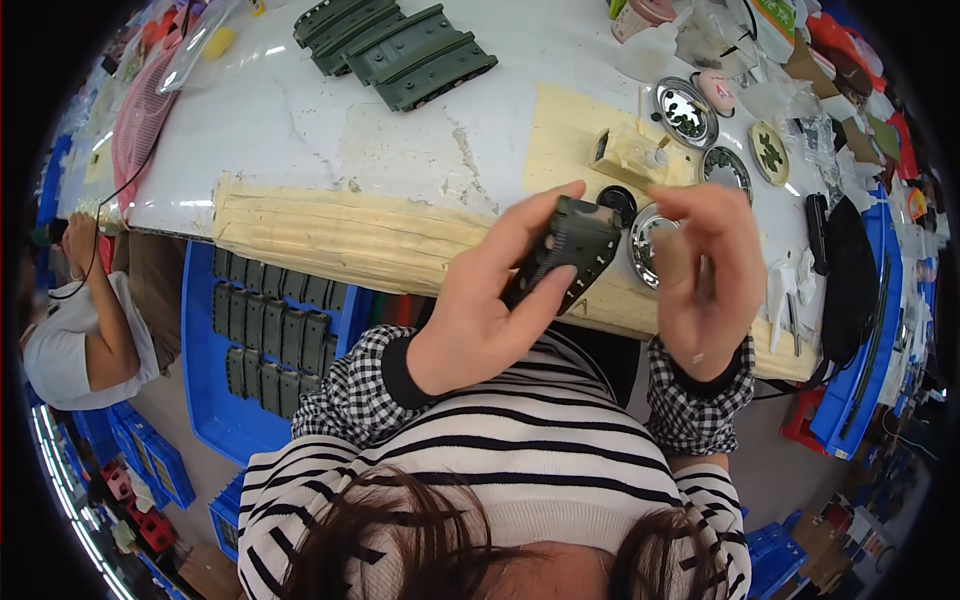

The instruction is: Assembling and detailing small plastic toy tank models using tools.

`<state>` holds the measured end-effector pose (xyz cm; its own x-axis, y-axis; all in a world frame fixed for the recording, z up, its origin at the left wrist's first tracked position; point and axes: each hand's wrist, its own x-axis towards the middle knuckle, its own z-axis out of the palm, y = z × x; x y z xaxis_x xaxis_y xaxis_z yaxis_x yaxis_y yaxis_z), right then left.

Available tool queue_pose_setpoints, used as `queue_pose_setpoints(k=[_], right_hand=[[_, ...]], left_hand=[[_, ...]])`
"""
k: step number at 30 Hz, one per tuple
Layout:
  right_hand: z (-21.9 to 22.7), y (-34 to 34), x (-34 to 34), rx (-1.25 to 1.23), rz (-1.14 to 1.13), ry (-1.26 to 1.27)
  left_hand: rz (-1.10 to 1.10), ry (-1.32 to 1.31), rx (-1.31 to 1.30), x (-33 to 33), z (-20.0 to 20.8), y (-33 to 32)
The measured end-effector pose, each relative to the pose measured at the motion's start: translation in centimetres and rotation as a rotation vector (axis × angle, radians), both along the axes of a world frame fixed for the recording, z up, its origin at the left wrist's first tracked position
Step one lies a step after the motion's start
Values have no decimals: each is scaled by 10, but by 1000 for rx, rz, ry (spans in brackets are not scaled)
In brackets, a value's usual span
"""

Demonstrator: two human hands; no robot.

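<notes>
My left hand is closed around a dark green camouflage plastic model part, holding it tilted above the table's front edge. Ribbing runs along one side of the part, and small pale marks show on its lower face. To its right, my right hand hovers with fingers curled in, partly blurred by motion. Any small thing between those fingertips is hidden. Beneath and beside them is a round metal dish, partly covered by the hand. A round black pot stands between the two hands, just beyond the part.
Beyond the hands are a yellowish block-shaped holder and metal dishes of small green pieces. Larger green hull-like parts lie at the far side. A blue bin with rows of green parts is at left, near another person.
</notes>
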<state>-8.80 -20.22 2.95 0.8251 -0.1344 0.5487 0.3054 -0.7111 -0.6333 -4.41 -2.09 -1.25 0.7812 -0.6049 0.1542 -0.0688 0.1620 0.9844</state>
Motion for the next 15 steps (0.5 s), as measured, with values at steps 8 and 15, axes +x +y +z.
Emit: queue_pose_setpoints(k=[8, 15], right_hand=[[-9, -44, 33, -193, -182, 117], [1, -34, 29, -109, -232, -31]], left_hand=[[-288, 900, -527, 16, -13, 5], [-410, 1051, -695, 13, -22, 3]])
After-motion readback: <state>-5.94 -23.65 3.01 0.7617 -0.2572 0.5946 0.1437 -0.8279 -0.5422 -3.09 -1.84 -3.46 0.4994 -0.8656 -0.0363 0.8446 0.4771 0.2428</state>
